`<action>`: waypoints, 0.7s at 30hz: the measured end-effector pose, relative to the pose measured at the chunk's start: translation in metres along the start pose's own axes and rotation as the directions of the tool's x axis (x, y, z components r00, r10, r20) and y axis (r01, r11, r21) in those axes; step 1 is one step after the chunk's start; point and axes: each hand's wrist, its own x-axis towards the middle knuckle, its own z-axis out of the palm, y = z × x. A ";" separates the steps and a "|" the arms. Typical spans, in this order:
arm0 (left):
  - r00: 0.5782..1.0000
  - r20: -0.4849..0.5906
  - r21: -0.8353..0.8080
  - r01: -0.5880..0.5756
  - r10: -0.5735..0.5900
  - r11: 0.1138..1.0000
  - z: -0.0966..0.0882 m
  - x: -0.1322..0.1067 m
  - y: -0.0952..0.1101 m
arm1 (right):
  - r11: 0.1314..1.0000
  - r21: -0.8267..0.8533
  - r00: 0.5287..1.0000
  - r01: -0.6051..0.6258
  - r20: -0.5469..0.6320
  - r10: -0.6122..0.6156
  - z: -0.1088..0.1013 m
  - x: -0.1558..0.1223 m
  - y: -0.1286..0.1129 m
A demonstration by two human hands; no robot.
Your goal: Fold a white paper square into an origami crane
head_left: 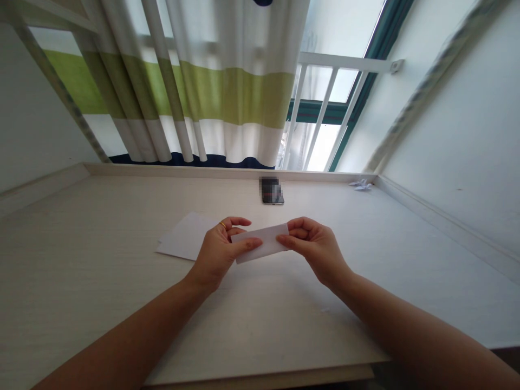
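Note:
A narrow folded strip of white paper [265,241] is held just above the pale wooden desk [122,303], in front of me. My left hand [221,250] pinches its left end between thumb and fingers; a gold ring shows on one finger. The strip's right end is pinched by my right hand [313,246]. Both hands are closed on the paper. Under and behind my left hand a stack of white paper sheets [184,236] lies flat on the desk.
A dark phone [272,191] lies near the desk's back edge. A small white folded paper figure [361,185] sits in the back right corner. Striped green and white curtains [211,97] hang behind the desk, and white walls close in both sides.

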 end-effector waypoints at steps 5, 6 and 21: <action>1.000 -0.001 -0.004 -0.003 0.003 1.000 0.000 0.000 0.000 | 1.000 -0.007 1.000 0.003 -0.003 -0.003 0.000 0.000 0.001; 1.000 -0.002 -0.005 -0.002 0.002 1.000 0.000 0.000 0.000 | 1.000 -0.006 1.000 0.007 -0.003 -0.007 0.000 0.000 0.001; 1.000 0.013 0.003 -0.001 0.001 1.000 0.000 -0.001 0.000 | 1.000 0.012 1.000 0.005 0.001 -0.005 -0.002 0.001 0.003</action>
